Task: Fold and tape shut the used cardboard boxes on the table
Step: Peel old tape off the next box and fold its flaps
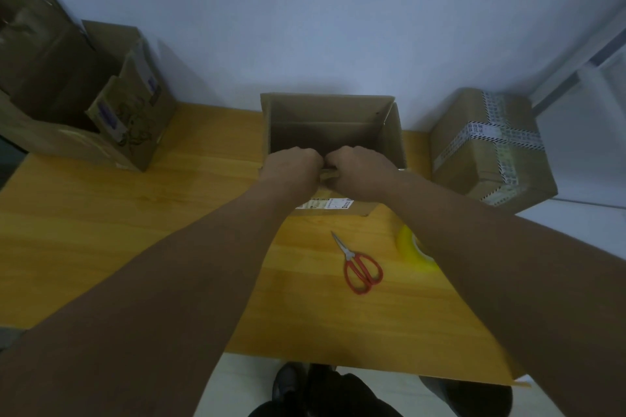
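Grip: both hands are set knuckles-up on the near rim of the open box (333, 127). The left hand (293, 164) and right hand (359, 167) almost touch at mid-rim. Fingers are curled over the edge into the box, and their tips are hidden.
Table (135, 230): a yellow wooden top is recorded, bearing all the items below.
Left boxes (84, 95): used cartons are seen at the far left corner, open-topped with flaps loose, well apart from the hands.
Taped box (487, 145): it is already sealed with printed tape and sits at the far right, just beside the open box.
Open box: it is placed centre-far against the wall, with its long side running left to right. The far flap is upright and the right flap is raised at a slant.
Near flap (333, 205): it is folded outward and lies on the table towards the person, below the wrists, with a label showing. Its hinge line runs left to right, directly beneath the grip.
Tape roll (415, 252): it is yellow and partly hidden by the right forearm.
Scissors (360, 264): red handles are towards the person and the blades point away. They lie between the forearms, closer to the right one.
Governing relation: the flap lies on the person's side of the grip, so it is judged that it must be raised and turned away over the opening. Both hands are equally near it. Tape and scissors are judged to fall to the right hand.
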